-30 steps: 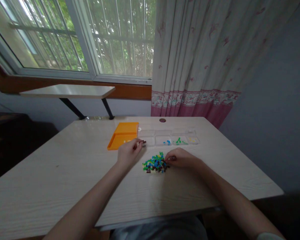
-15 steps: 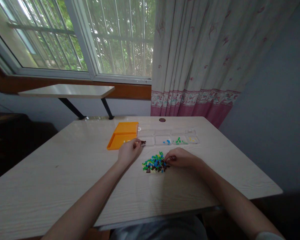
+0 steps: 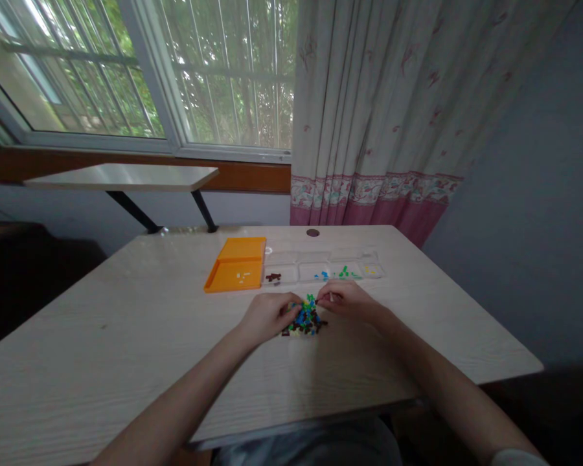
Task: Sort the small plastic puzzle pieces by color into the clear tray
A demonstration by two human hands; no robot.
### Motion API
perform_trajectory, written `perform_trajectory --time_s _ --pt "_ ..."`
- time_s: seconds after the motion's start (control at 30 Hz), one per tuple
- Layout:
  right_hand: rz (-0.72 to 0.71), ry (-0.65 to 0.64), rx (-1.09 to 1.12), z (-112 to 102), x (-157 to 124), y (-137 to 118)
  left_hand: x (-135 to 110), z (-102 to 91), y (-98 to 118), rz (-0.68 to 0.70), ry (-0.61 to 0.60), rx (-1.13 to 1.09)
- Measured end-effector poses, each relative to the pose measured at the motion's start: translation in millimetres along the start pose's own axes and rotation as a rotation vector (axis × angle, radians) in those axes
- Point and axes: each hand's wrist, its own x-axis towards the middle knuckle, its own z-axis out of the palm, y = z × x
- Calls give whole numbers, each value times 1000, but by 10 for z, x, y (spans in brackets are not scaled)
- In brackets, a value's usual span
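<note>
The small pieces [image 3: 308, 320] heaped before me look like smooth plastic, though they are too small for me to judge their gloss. My orange case [image 3: 218, 278] is plastic too, smooth and fairly matt, while the compartmented tray [image 3: 298, 274] is clear, see-through plastic with shiny edges. Under my forearms the tabletop [image 3: 150, 336] shows pale wood grain with a smooth, low sheen. The raised shelf [image 3: 121, 173] looks glossier, catching light along its top. I see brown wood trim [image 3: 252, 178] below smooth glass [image 3: 233, 77], soft pleated cloth in the curtain [image 3: 340, 116], a matt wall [image 3: 505, 220], and dull grey cloth [image 3: 311, 446] over my lap.
</note>
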Motion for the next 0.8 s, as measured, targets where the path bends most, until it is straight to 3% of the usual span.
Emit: perform_trajectory --time_s 0.3,0.8 --pt "-122 115 25 203 -21 -18 4 8 27 23 0 -63" --pt "-108 97 35 256 -19 -37 2 26 53 61 1 -88"
